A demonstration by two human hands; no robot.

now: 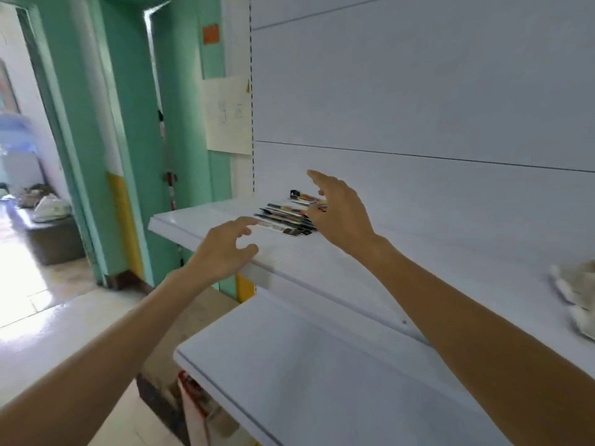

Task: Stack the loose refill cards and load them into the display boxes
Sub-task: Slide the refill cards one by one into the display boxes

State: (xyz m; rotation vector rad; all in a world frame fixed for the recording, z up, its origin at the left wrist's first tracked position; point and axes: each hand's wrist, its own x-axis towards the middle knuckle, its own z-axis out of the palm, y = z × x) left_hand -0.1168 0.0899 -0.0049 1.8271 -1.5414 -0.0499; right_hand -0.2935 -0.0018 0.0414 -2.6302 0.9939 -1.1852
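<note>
Head view: a white back panel [418, 91] fills the upper right, with two white shelves in front of it, the lower shelf [322, 381] nearer and the upper shelf [199, 217] beyond. A green door frame [128, 123] stands to the left, and a paper sheet [228, 114] hangs at the panel's left edge. A pale cloth [576, 291] lies blurred at the far right of the upper shelf.

Both bare forearms reach in over the shelves. The left hand [222, 249] is loosely spread and holds nothing, its index finger stretched to the near left edge of the cards [283, 217]; contact cannot be told. The right hand [341, 214] is spread wide at the pile's right side, index raised, its lower fingers hiding some cards. The cards lie fanned in a loose pile near the upper shelf's left end, close to the panel.
</note>
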